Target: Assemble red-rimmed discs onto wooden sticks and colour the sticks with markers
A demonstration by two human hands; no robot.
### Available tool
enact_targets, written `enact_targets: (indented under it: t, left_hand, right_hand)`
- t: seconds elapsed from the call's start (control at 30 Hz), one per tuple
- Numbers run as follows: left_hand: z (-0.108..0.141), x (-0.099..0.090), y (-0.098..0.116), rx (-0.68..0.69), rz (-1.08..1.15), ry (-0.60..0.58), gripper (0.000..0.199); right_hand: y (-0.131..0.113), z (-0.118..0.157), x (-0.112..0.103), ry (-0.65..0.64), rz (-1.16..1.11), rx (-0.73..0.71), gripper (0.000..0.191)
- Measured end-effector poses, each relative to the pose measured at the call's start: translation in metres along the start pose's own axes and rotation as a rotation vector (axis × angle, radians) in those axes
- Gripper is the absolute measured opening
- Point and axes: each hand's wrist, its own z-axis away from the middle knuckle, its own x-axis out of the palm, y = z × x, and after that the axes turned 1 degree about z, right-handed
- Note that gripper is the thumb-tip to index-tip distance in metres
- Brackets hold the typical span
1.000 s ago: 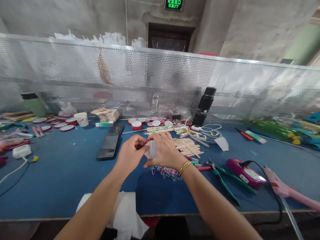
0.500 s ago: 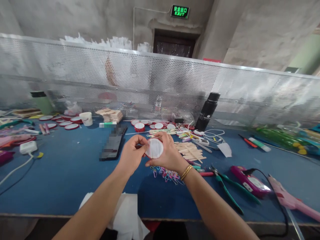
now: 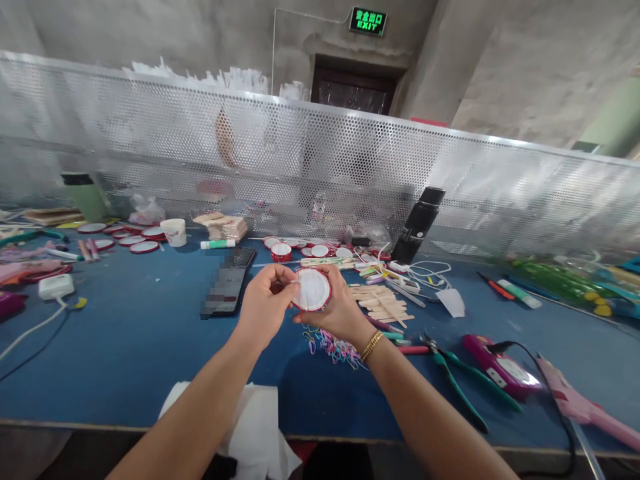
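Note:
Between my two hands is a round white disc with a red rim (image 3: 313,291), held above the table with its white face toward me. My right hand (image 3: 345,303) curls around its right side, fingers over the top and thumb below. At the left edge of the disc, my left hand (image 3: 267,300) has thumb and index finger pinched together. Whether a small piece sits in that pinch I cannot make out. Under my right hand lies a heap of small colourful plastic clips (image 3: 337,348). Wooden craft sticks (image 3: 383,303) are spread just beyond it.
A phone (image 3: 229,283) lies left of my hands. Similar red-rimmed discs (image 3: 281,251) are along the back, near a black bottle (image 3: 417,227). On the right are green-handled pliers (image 3: 457,383), a purple device (image 3: 500,367) and a pink glue gun (image 3: 575,400). White paper (image 3: 255,420) hangs over the front edge.
The disc has tilted, so more of its white face and red rim shows at the right. Both hands stay in nearly the same place; the view has shifted slightly.

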Motion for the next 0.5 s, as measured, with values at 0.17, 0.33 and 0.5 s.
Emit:
enact_targets:
  t: [0.17,0.33,0.5]
  left_hand:
    - [-0.002,0.000,-0.001,0.007,-0.012,0.020,0.012]
    - [-0.003,0.001,0.000,-0.014,0.043,0.055,0.016]
    - [-0.003,0.000,-0.003,-0.009,0.070,0.059,0.016]
  right_hand:
    - [0.001,-0.001,0.000,0.054,-0.021,-0.011,0.080]
    - [-0.002,-0.002,0.001,0.039,-0.176,0.020,0.075]
    - [-0.002,-0.003,0.015,0.062,-0.547,0.208,0.063]
